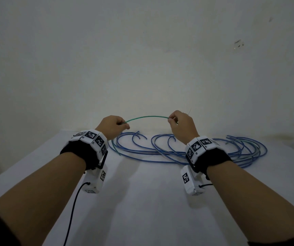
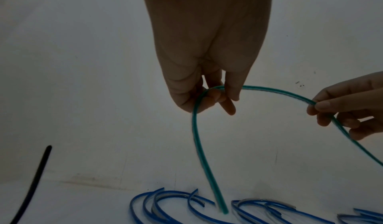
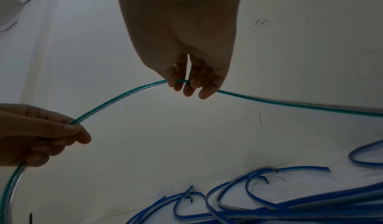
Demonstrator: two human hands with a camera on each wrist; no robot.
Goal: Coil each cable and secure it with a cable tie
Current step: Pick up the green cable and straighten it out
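The left hand (image 1: 113,126) and right hand (image 1: 182,125) each pinch the green cable (image 1: 147,117), holding an arched span above the blue cables (image 1: 160,151) on the table (image 1: 142,201). One green end hangs toward the blue cables. No loop is closed and no cable tie is visible; coiling has barely begun.
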